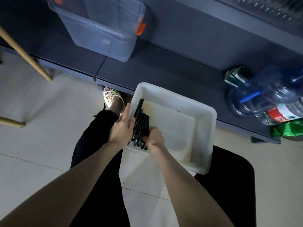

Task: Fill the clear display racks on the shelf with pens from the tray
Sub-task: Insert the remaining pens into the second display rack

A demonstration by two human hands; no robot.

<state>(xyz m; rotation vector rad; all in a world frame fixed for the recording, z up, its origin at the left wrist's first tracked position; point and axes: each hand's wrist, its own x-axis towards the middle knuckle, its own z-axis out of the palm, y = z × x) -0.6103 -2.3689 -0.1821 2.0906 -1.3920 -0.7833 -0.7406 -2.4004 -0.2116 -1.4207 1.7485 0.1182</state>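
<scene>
A white plastic tray [203,122] rests on my lap against the low dark shelf [164,68]. Several black pens [141,122] lie bundled along the tray's left wall. My left hand [122,128] grips that left wall, thumb over the rim beside the pens. My right hand [153,137] is inside the tray, with its fingers curled around the near ends of the pens. The clear display racks show only as a blurred strip at the top right [268,7].
A clear storage bin [101,28] with orange clips stands on the shelf at the back. Blue water jugs [265,94], a green bag [285,130] and small boxes [234,76] crowd the shelf's right end. Wooden legs [26,54] stand at left. My sandalled foot [113,99] is under the shelf.
</scene>
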